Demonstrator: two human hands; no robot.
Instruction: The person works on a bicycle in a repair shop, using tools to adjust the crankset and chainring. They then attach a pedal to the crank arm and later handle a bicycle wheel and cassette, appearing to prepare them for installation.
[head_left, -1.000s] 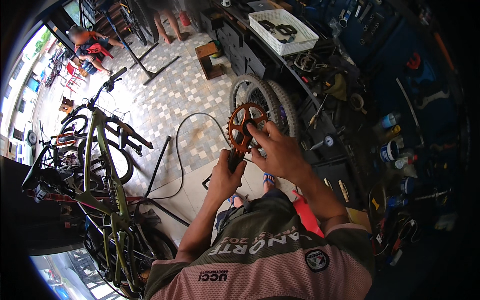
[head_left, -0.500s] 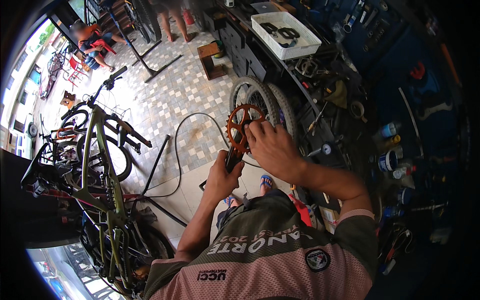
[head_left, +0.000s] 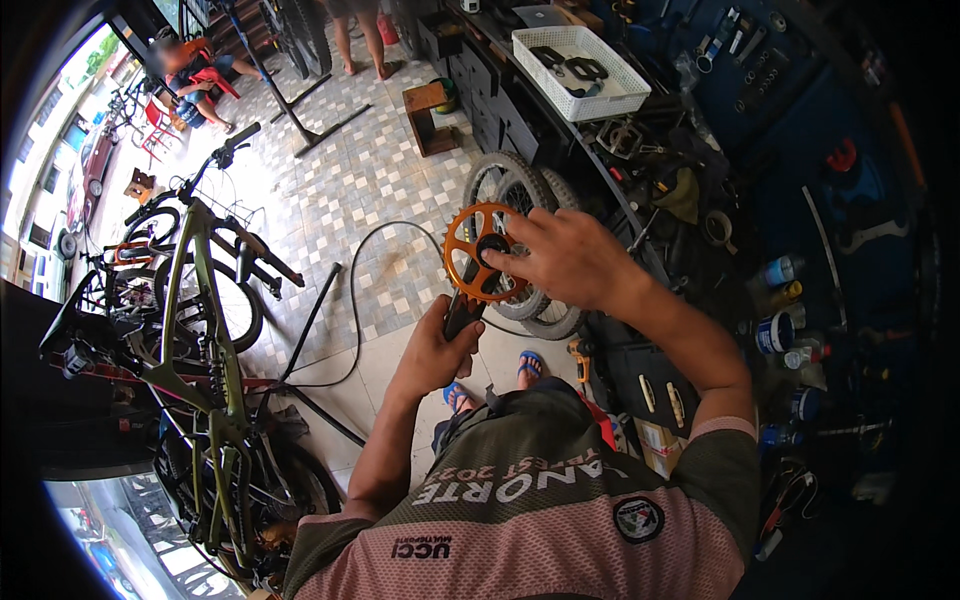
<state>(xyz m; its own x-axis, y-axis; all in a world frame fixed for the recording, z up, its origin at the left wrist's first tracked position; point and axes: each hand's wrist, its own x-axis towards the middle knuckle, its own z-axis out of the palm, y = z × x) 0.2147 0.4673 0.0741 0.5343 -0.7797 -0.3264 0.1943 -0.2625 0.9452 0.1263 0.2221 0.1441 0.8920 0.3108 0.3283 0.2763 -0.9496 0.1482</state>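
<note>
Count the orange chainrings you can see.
1: the orange chainring, with the left hand gripping its dark crank arm and the right hand over its right side. Others may be hidden.

Taking twelve as straight ahead from the middle of the view, a tiled floor (head_left: 385, 190) spreads from six o'clock, past nine, round to twelve. On it stand a wooden box (head_left: 425, 98) at half past eleven, the splayed foot of a stand (head_left: 333, 131) at half past ten, and a red chair (head_left: 157, 118) at ten. A dark hose (head_left: 354, 300) curls between nine and ten. At one o'clock a dark bench (head_left: 482, 85) bears a white basket (head_left: 582, 75), with a metal pedal (head_left: 622, 138) toward two.
</note>
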